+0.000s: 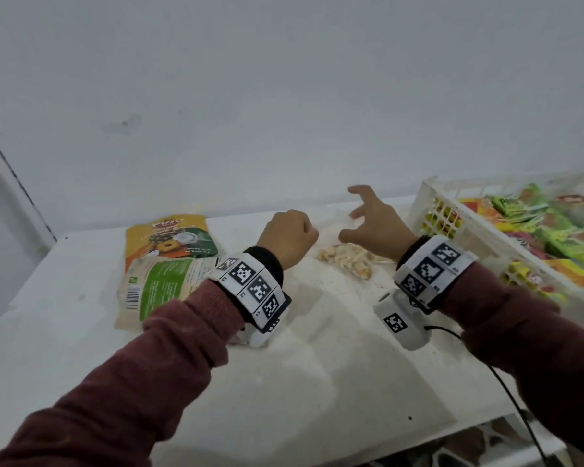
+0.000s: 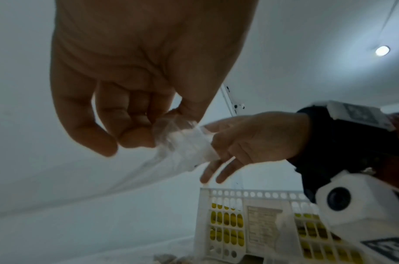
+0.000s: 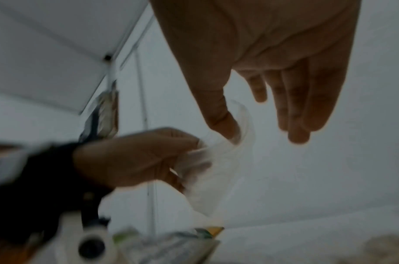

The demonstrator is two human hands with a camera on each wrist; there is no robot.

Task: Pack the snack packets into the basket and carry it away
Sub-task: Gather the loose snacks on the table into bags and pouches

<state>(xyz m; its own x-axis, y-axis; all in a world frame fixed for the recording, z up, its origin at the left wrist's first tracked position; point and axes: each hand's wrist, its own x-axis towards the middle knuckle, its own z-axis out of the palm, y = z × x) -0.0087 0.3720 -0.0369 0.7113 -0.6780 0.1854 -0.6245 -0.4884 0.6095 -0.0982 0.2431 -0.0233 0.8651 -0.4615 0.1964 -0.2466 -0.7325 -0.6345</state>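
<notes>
A clear bag of yellowish snacks (image 1: pixel 348 261) lies on the white table (image 1: pixel 284 382), its empty top lifted between my hands. My left hand (image 1: pixel 294 230) is curled and pinches that clear plastic (image 2: pixel 182 142) between thumb and fingers (image 2: pixel 135 137). My right hand (image 1: pixel 358 214) is just right of it; its thumb (image 3: pixel 223 125) touches a fold of the plastic (image 3: pixel 216 169) while its fingers (image 3: pixel 297 125) stay straight and apart. The white slotted basket (image 1: pixel 429 197) stands at the right, holding several colourful packets (image 1: pixel 536 224).
An orange pouch (image 1: pixel 169 237) and a green-and-white pouch (image 1: pixel 162 291) lie at the table's back left, overlapping. A white wall rises right behind the table. A black cable (image 1: pixel 506 382) runs from my right wrist over the table's front right edge.
</notes>
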